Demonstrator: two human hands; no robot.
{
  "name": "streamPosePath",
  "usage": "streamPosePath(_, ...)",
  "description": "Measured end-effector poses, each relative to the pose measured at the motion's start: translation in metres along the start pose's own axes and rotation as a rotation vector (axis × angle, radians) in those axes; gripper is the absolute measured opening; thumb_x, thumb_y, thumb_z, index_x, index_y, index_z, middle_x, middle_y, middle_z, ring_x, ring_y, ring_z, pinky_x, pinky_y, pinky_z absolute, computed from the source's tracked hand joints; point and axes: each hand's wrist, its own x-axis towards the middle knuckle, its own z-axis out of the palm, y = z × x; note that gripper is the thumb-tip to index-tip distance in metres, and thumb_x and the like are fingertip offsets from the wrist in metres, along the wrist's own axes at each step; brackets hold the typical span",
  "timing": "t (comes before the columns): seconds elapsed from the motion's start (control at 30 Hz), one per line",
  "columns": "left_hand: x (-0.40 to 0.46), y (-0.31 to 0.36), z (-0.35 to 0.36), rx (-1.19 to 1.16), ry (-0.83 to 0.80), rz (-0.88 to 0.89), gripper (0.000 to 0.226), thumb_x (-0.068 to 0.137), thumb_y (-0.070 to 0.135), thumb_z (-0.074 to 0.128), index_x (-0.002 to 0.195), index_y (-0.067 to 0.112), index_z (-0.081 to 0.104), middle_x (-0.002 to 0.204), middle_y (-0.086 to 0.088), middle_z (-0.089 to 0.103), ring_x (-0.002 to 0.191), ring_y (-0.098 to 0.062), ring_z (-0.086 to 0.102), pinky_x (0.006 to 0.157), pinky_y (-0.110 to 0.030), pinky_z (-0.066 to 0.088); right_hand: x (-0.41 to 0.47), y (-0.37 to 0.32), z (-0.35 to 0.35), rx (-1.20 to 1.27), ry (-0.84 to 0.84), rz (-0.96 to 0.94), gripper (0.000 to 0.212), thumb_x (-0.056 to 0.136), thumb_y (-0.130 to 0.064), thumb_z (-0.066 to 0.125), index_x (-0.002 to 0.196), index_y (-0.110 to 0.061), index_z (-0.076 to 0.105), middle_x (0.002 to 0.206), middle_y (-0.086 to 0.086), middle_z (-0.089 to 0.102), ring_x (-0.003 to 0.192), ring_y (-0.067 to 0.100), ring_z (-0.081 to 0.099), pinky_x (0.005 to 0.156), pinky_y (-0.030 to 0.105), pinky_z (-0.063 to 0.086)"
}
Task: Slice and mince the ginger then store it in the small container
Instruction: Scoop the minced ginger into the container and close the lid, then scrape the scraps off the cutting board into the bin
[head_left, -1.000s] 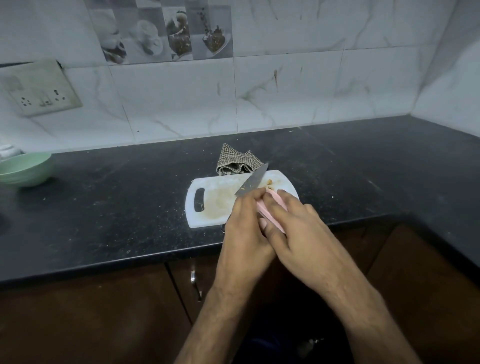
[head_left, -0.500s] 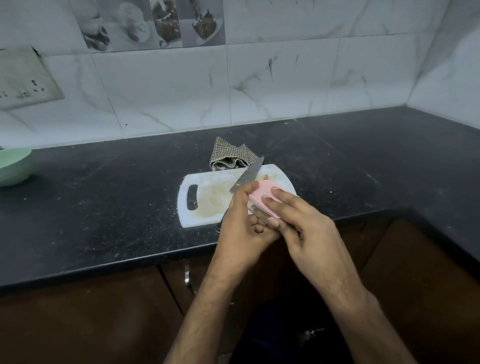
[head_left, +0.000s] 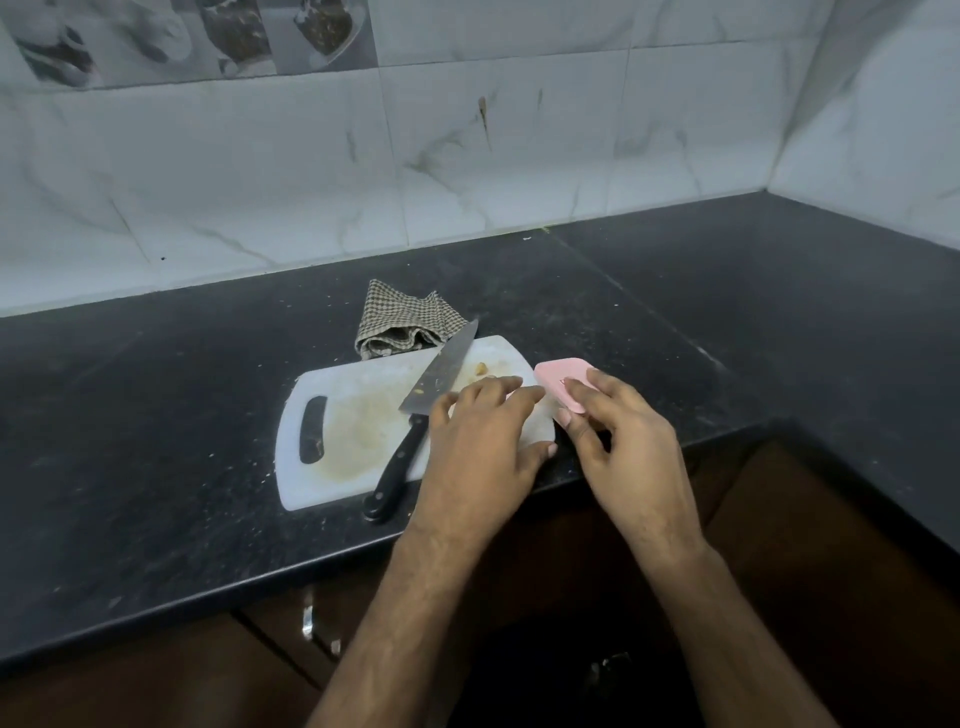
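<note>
The right hand (head_left: 618, 431) is pinching the pink small container (head_left: 563, 382) just off the cutting board (head_left: 332, 470)'s right end; it looks light, rigid and smooth, best gripped by its edges. The left hand (head_left: 483, 441) is resting flat on the board, fingers relaxed, beside the knife (head_left: 431, 395). A ginger scrap (head_left: 482, 369) is lying near the blade.

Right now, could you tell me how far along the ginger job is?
Cutting looks finished: the knife lies on the stained cutting board, with a few ginger bits left. The right hand holds the pink container; the left hand rests open. Setting it down remains.
</note>
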Motion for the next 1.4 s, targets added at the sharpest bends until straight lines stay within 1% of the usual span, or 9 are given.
streamPosePath(0.1,0.015,-0.002,0.007,0.017,-0.011,-0.021,0.058,0.095,0.051,0.063,0.148,0.037,0.046,0.156,0.013,0.041,0.149,-0.011,0.028,0.118,-0.04,0.014,0.024,0.019,0.003,0.01,-0.004,-0.014,0.034,0.094,-0.018,0.065,0.128,-0.023,0.066,0.14,-0.01,0.052,0.103,0.007,0.064,0.094,0.03,0.053)
streamPosePath(0.17,0.024,-0.008,0.008,0.016,-0.009,-0.033,0.057,0.095,0.052,0.063,0.147,0.038,0.047,0.155,0.014,0.041,0.147,-0.01,0.029,0.116,-0.038,0.013,0.045,0.03,0.003,0.023,-0.071,-0.032,0.033,0.092,-0.015,0.064,0.124,-0.022,0.064,0.131,-0.012,0.048,0.094,0.001,0.06,0.089,0.022,0.051)
streamPosePath(0.27,0.037,-0.017,0.007,0.022,-0.01,-0.043,0.056,0.094,0.053,0.064,0.145,0.038,0.049,0.153,0.014,0.042,0.143,-0.01,0.032,0.114,-0.037,0.013,0.078,0.047,0.005,0.015,-0.194,-0.081,0.032,0.091,-0.009,0.065,0.12,-0.024,0.064,0.127,-0.012,0.044,0.105,-0.002,0.053,0.088,0.004,0.038)
streamPosePath(0.5,0.065,-0.052,-0.009,0.065,-0.026,-0.079,0.057,0.092,0.053,0.066,0.145,0.037,0.049,0.151,0.016,0.043,0.141,-0.009,0.034,0.115,-0.04,0.014,0.138,0.066,0.033,0.078,-0.203,-0.112,0.037,0.09,0.007,0.061,0.11,-0.022,0.07,0.126,-0.009,0.05,0.118,0.004,0.051,0.099,0.0,0.028)
streamPosePath(0.73,0.09,-0.103,-0.022,-0.03,0.052,-0.104,0.048,0.089,0.046,0.074,0.133,0.029,0.063,0.139,0.012,0.055,0.128,-0.012,0.053,0.111,-0.05,0.04,0.175,0.065,0.064,-0.002,-0.16,-0.137,0.04,0.091,0.008,0.046,0.112,-0.018,0.069,0.129,-0.006,0.052,0.115,0.017,0.056,0.106,0.029,0.043)
streamPosePath(0.87,0.089,-0.134,-0.011,-0.145,0.172,-0.153,0.035,0.089,0.035,0.077,0.121,0.023,0.071,0.12,0.014,0.062,0.109,-0.004,0.059,0.099,-0.034,0.049,0.178,0.063,0.066,-0.114,-0.156,-0.149,0.036,0.097,-0.002,0.047,0.123,-0.016,0.066,0.141,-0.004,0.049,0.119,0.022,0.057,0.106,0.04,0.046)
streamPosePath(1.03,0.084,-0.145,0.005,-0.246,0.245,-0.215,0.021,0.09,0.031,0.077,0.109,0.025,0.075,0.099,0.013,0.058,0.094,0.003,0.059,0.078,-0.008,0.041,0.171,0.054,0.064,-0.203,-0.126,-0.222,0.034,0.096,-0.005,0.052,0.129,-0.009,0.061,0.149,0.008,0.043,0.128,0.03,0.051,0.105,0.042,0.046)
streamPosePath(1.2,0.087,-0.15,0.01,-0.186,0.167,-0.156,0.025,0.091,0.033,0.075,0.112,0.021,0.073,0.099,0.006,0.061,0.094,-0.011,0.062,0.088,-0.035,0.05,0.148,0.036,0.062,-0.175,-0.066,-0.256,0.027,0.096,-0.007,0.057,0.122,-0.008,0.066,0.128,0.006,0.052,0.116,0.024,0.052,0.096,0.044,0.051)
streamPosePath(1.4,0.087,-0.152,0.015,-0.159,0.145,-0.143,0.024,0.094,0.034,0.071,0.111,0.017,0.075,0.1,0.002,0.063,0.092,-0.019,0.064,0.086,-0.042,0.053,0.098,0.001,0.066,-0.182,-0.204,-0.385,0.022,0.102,-0.025,0.052,0.114,-0.018,0.068,0.109,-0.003,0.058,0.101,0.019,0.054,0.086,0.038,0.046)
